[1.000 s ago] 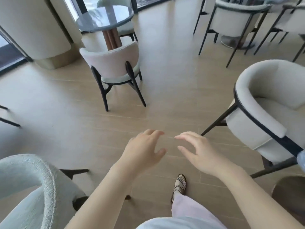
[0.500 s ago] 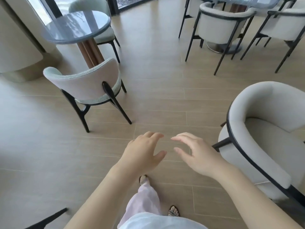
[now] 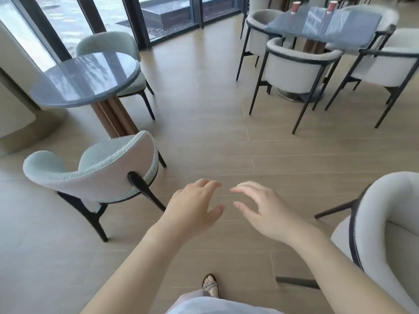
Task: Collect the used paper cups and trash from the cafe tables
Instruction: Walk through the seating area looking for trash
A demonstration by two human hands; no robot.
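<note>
Two red paper cups stand on the grey rectangular table (image 3: pixel 353 30) at the far right: one (image 3: pixel 295 6) near its left end, the other (image 3: pixel 331 6) further right. Both hands hover in front of me over the wooden floor, far from that table. My left hand (image 3: pixel 192 210) is empty with fingers loosely spread. My right hand (image 3: pixel 264 210) is also empty, fingers apart and curved. Nothing lies on the round grey table (image 3: pixel 86 80) at the left.
A pale green chair (image 3: pixel 99 175) stands just left of my hands, another (image 3: pixel 108 45) behind the round table. White tub chairs (image 3: pixel 297 69) ring the far table, and one (image 3: pixel 385 225) sits close at my right. Open floor runs ahead between them.
The view has lifted and moved forward across the floor; the round table and far table with cups have come into sight. Both hands stay empty in the same pose.
</note>
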